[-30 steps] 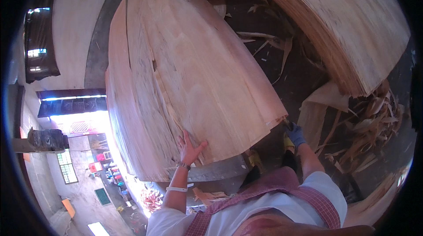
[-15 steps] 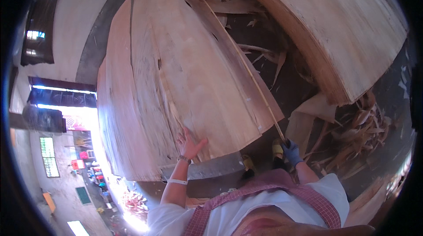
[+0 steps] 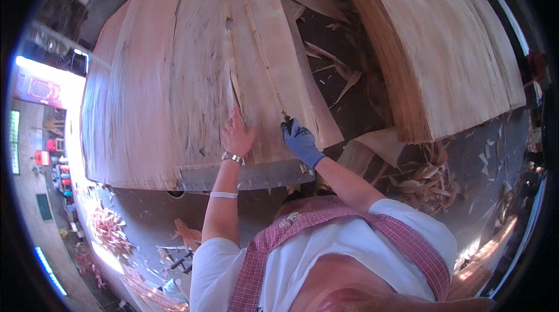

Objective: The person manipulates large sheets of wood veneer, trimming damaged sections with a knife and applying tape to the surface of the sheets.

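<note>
Broad, thin sheets of pale wood veneer [image 3: 201, 73] lie overlapping in front of me, with dark grain streaks and several splits. My left hand [image 3: 237, 136], bare with a metal watch at the wrist, rests on the veneer with its fingers apart. Its fingertips touch the lower end of a narrow split [image 3: 235, 87]. Close by on the right, my right hand [image 3: 301, 144] wears a blue work glove with dark fingertips. It is closed around the near end of a long, thin stick [image 3: 265, 62], which runs away from me over the sheets.
A thick stack of veneer [image 3: 454, 50] stands at the right. Between it and the sheets, torn veneer strips [image 3: 346, 82] litter the dark floor. A heap of scraps [image 3: 428, 184] lies at the near right, another pile [image 3: 110, 230] at the left. A grey edge [image 3: 244, 177] shows beneath the sheets.
My right hand has moved left with the stick, from beyond the veneer's right edge to over the sheets near my left hand. The view has shifted; my left hand is at the split.
</note>
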Action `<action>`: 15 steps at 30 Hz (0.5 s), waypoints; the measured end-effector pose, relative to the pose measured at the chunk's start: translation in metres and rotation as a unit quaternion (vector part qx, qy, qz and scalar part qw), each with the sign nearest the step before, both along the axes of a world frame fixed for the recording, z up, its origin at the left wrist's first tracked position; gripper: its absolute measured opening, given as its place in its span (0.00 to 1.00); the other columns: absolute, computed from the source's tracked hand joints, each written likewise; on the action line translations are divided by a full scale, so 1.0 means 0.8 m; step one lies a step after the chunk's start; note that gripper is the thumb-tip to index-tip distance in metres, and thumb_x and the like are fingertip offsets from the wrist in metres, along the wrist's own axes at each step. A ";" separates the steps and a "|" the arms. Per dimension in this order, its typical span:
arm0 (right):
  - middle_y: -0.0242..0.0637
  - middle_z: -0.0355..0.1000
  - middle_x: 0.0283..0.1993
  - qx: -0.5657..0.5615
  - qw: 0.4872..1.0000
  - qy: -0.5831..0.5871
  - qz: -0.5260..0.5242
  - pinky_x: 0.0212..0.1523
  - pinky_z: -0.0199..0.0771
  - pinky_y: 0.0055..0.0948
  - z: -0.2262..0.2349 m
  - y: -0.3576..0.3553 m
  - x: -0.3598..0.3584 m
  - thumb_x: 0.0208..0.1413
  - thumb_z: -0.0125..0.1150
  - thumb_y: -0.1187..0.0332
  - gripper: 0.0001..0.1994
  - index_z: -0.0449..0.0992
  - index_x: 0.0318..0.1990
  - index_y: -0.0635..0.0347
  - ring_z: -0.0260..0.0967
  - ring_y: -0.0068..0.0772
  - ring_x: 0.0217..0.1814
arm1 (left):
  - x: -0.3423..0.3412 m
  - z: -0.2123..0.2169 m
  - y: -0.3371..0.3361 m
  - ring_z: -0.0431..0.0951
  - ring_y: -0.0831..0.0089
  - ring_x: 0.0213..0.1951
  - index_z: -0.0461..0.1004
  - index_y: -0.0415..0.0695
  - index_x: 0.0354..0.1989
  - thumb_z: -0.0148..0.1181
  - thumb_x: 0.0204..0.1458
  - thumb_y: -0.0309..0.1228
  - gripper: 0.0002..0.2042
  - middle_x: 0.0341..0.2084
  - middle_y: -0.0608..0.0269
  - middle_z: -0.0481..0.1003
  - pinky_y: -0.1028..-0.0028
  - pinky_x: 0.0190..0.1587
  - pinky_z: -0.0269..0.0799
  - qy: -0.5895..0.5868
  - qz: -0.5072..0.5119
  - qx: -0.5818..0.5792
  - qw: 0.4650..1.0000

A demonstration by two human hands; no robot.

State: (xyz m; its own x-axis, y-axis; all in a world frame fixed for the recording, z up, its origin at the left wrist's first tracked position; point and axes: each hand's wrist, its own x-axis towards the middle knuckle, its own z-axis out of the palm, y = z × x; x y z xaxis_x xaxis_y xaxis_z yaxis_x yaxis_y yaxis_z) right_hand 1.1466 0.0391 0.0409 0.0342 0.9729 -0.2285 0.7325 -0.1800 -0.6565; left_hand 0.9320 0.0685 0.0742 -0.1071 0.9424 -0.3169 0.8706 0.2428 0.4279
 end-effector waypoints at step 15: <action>0.58 0.64 0.56 0.027 0.999 -0.032 0.023 0.49 0.72 0.47 0.013 -0.015 -0.025 0.52 0.57 0.39 0.45 0.51 0.67 0.64 0.70 0.57 0.51 | -0.101 -0.026 -0.054 0.36 0.42 0.71 0.43 0.66 0.72 0.51 0.50 0.64 0.42 0.72 0.57 0.40 0.28 0.62 0.36 0.194 0.094 0.035 0.976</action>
State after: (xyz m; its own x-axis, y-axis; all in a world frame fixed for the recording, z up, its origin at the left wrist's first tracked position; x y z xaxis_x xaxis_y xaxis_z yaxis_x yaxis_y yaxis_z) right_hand 1.1268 0.0273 0.0511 0.0028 0.9846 -0.1749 0.7799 -0.1116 -0.6159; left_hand 0.8513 0.0253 0.0530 -0.3796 0.9124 -0.1532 0.9132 0.3961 0.0962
